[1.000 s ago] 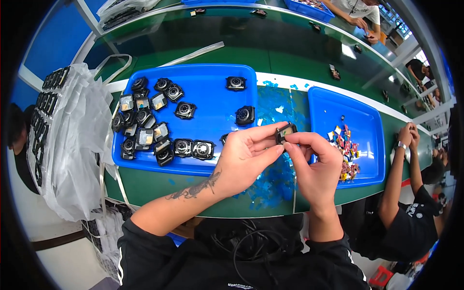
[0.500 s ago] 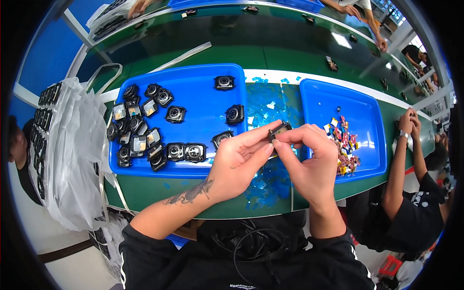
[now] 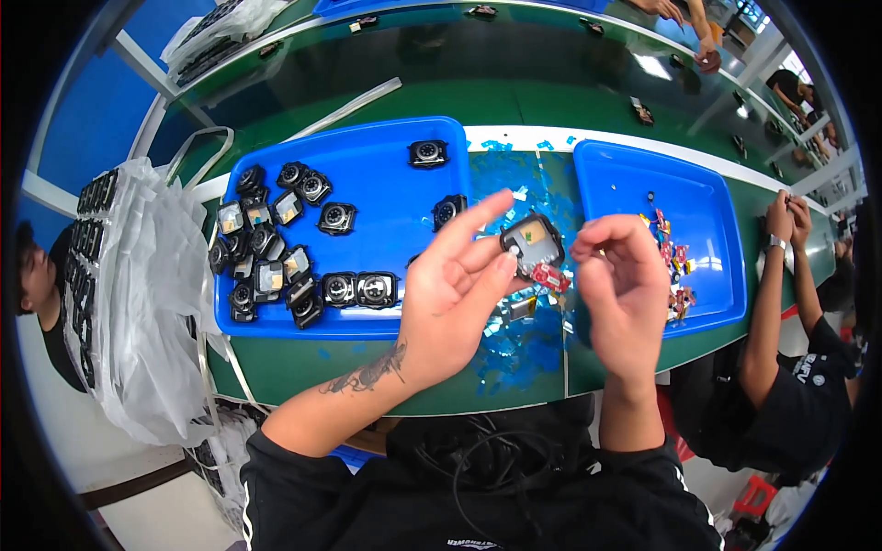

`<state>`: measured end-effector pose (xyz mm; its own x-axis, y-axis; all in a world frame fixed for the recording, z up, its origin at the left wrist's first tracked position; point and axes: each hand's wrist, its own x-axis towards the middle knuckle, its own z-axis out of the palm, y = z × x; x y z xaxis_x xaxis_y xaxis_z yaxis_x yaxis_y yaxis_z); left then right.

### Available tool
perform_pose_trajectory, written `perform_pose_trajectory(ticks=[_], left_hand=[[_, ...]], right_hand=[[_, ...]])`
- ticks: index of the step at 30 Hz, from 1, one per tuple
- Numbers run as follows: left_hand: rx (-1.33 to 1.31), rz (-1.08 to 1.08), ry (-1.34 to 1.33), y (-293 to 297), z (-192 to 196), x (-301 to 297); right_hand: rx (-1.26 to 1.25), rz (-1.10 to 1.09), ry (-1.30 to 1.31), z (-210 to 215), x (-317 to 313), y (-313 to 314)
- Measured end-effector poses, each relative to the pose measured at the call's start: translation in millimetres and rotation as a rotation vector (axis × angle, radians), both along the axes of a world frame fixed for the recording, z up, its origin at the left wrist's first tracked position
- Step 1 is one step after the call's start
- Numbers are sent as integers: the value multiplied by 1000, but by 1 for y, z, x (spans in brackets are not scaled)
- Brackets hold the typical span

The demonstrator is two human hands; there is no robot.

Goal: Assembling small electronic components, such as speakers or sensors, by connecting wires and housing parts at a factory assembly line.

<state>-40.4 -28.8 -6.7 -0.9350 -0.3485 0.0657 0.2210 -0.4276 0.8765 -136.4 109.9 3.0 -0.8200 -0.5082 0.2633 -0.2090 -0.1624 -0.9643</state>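
Observation:
My left hand (image 3: 448,308) grips a black smartwatch case (image 3: 540,241) between thumb and fingers, its grey inner side with a tan patch facing up. A small red labelled part (image 3: 550,277) sticks out at the case's lower edge. Just below is a dark flat rectangular piece (image 3: 522,308); whether it is attached I cannot tell. Right of the case, apart from it, my right hand (image 3: 629,289) has its fingertips pinched together, and whatever they hold is hidden. Both hands are above the green bench (image 3: 432,376), between two blue trays.
The left blue tray (image 3: 381,248) holds several watch cases (image 3: 266,241). Small colourful parts (image 3: 678,262) lie in the right blue tray (image 3: 707,216). Blue film scraps (image 3: 514,354) litter the bench between. Behind runs a green conveyor (image 3: 459,78); wrapped stacks (image 3: 138,303) stand left, a co-worker's arms (image 3: 776,285) right.
The watch case has tilted so its inner side shows, and the red part has come into view. My right hand has drawn away from the case to the right.

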Motion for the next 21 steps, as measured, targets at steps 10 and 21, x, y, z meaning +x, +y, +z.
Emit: perform_pose_trajectory(ticks=[10, 21], left_hand=[[-822, 29, 25, -16, 1, 2], [-1051, -42, 77, -16, 4, 2]], right_hand=[[43, 155, -91, -5, 2, 15], [-51, 317, -446, 3, -8, 25]])
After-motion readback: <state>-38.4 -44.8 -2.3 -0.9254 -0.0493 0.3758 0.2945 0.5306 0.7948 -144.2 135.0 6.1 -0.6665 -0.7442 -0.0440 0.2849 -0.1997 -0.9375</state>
